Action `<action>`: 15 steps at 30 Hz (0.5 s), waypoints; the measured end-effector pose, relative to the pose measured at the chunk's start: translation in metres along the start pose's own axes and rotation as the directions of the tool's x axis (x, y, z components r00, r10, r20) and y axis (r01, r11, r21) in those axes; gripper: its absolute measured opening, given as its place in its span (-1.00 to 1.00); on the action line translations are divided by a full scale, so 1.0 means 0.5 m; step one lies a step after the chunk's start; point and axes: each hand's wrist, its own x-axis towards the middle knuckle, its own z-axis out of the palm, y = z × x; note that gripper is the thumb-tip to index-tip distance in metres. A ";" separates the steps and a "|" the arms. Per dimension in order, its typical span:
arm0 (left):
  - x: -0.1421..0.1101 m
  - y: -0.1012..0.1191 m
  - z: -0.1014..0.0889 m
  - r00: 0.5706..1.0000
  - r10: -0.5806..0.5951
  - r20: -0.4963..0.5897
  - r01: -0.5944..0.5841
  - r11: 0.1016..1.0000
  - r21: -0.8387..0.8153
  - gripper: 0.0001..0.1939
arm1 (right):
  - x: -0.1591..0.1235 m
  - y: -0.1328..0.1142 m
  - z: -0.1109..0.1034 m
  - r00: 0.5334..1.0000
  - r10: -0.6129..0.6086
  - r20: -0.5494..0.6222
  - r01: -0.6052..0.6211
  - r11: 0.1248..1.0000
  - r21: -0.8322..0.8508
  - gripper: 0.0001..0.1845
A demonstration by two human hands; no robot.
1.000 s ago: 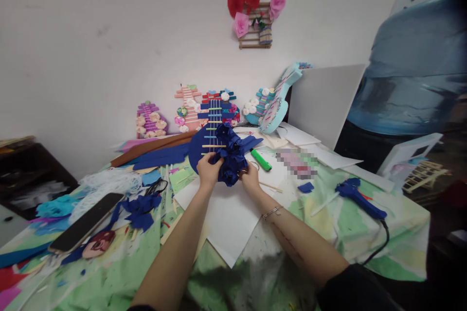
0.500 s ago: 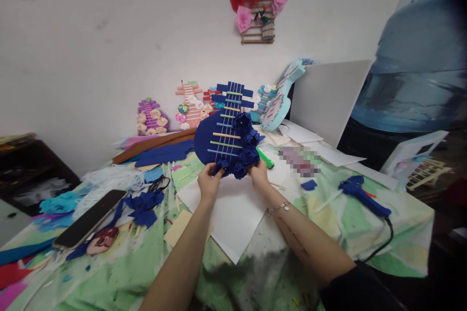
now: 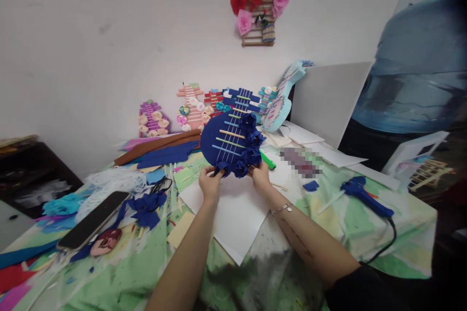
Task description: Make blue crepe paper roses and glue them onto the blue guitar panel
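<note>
I hold a dark blue guitar-shaped craft (image 3: 219,138) up over a white sheet (image 3: 233,209), its face towards me. It has coloured sticks across white strings and several blue paper flowers (image 3: 250,148) down its right side. My left hand (image 3: 208,183) pinches the bottom left edge. My right hand (image 3: 261,175) grips the bottom right edge by the flowers; a bracelet sits on that wrist.
A blue glue gun (image 3: 365,197) with its cord lies at the right. A black phone (image 3: 93,218) and blue paper scraps (image 3: 146,204) lie at the left. A green marker (image 3: 268,160) is behind the craft. Finished guitar crafts (image 3: 189,109) lean on the wall; a white board (image 3: 328,99) stands at the right.
The craft has been tipped up from lying flat with my hands on the flowers to held upright by its bottom edge, then lowered slightly.
</note>
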 end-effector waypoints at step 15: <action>-0.029 0.033 0.004 0.996 -0.075 0.037 0.078 0.992 -0.102 -0.67 | -0.026 -0.019 -0.004 0.991 0.103 0.090 -0.105 0.994 0.017 -0.72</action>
